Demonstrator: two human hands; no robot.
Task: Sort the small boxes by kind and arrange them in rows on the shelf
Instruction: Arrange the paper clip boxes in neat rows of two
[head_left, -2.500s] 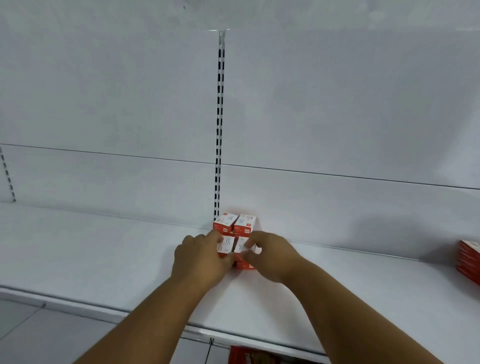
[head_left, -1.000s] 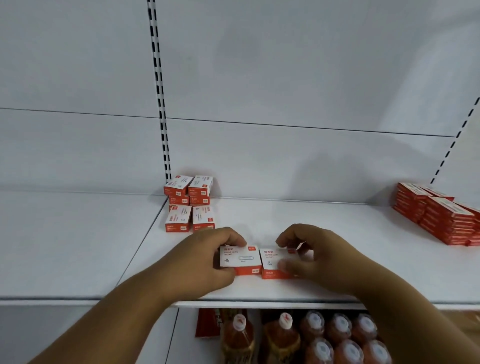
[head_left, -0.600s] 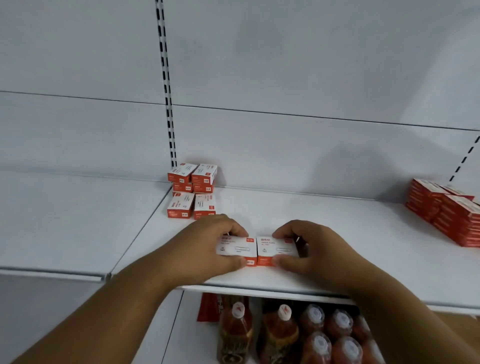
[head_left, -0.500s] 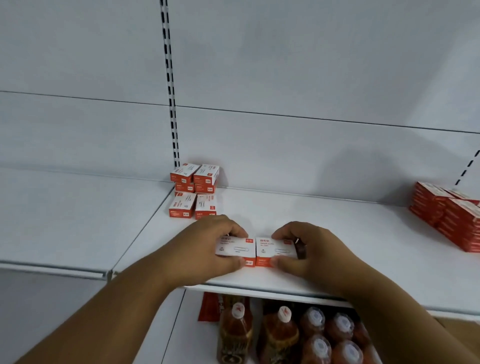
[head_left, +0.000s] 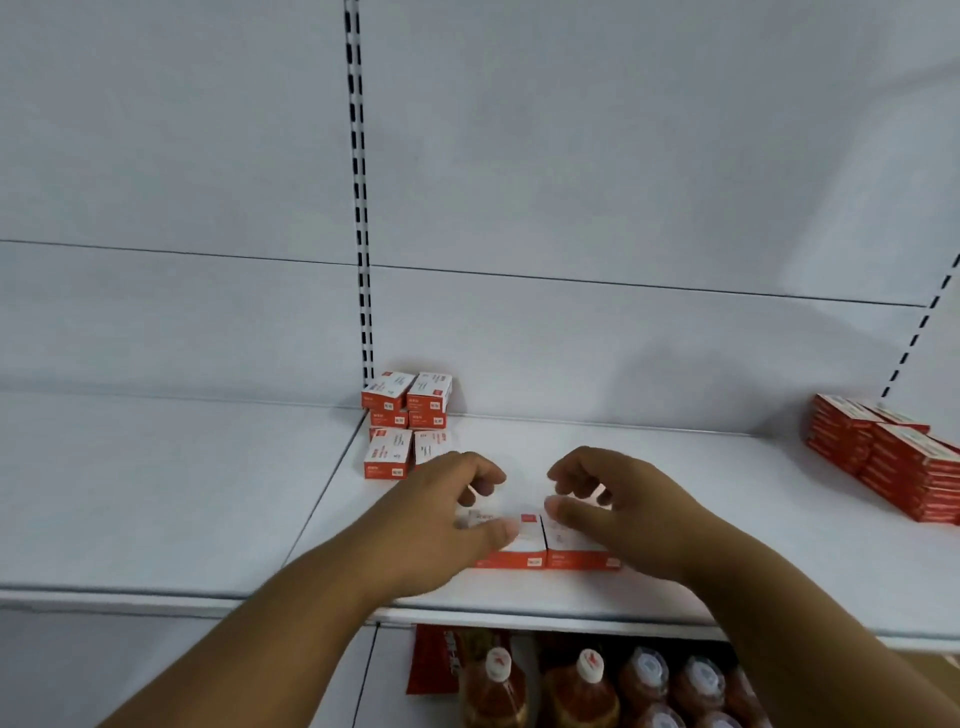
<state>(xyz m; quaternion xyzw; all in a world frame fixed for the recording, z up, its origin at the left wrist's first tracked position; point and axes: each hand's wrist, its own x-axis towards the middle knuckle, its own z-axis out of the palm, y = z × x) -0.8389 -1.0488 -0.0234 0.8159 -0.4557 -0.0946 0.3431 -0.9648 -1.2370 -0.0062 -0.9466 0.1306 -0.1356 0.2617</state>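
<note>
Two small red-and-white boxes lie side by side near the front edge of the white shelf: the left box and the right box. My left hand hovers over the left box with fingers spread, thumb touching its top. My right hand hovers over the right box, fingers apart, thumb resting on it. Neither hand grips a box. At the back by the slotted upright, a group of the same small boxes is stacked in two rows.
A pile of flatter red boxes sits at the right end of the shelf. Below the shelf stand several bottles with white caps and a red packet. A slotted upright runs up the back panel.
Both hands held the two boxes on the shelf front; now the fingers have lifted and spread, letting the boxes go. The view has shifted slightly.
</note>
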